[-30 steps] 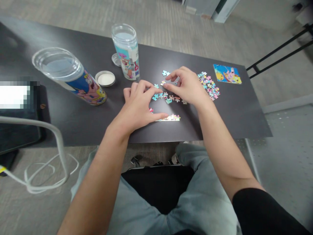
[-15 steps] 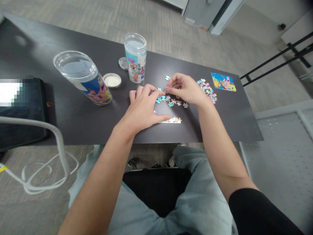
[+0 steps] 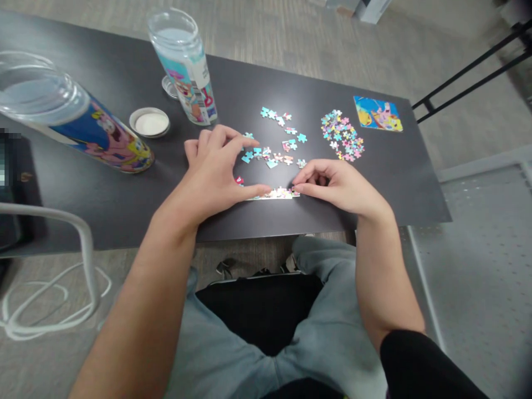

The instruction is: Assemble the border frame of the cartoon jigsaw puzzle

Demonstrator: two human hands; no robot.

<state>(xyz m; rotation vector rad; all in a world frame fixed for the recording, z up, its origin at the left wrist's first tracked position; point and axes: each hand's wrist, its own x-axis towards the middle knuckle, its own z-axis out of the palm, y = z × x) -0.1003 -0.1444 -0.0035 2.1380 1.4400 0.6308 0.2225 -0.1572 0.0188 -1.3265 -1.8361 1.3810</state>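
Observation:
A joined strip of jigsaw pieces (image 3: pixel 279 194) lies near the front edge of the dark table. My left hand (image 3: pixel 216 166) is spread over its left part, thumb on the strip and forefinger by the loose pieces behind. At the strip's right end my right hand (image 3: pixel 336 185) pinches a small puzzle piece (image 3: pixel 296 193), partly hidden by the fingertips. Loose jigsaw pieces (image 3: pixel 272 155) are scattered between and beyond my hands. Farther right sits a pile of mixed pieces (image 3: pixel 343 136).
A picture card (image 3: pixel 378 113) lies at the table's right end. On the left stand two clear-topped printed canisters, a large one (image 3: pixel 103 136) and a smaller one (image 3: pixel 191 83), with a round lid (image 3: pixel 149 122) between them. A white cable (image 3: pixel 85 249) hangs at the left.
My right hand has moved from the loose pieces toward me, to the right end of the strip, with a piece in its fingertips. My left hand stays beside the strip. The view has shifted.

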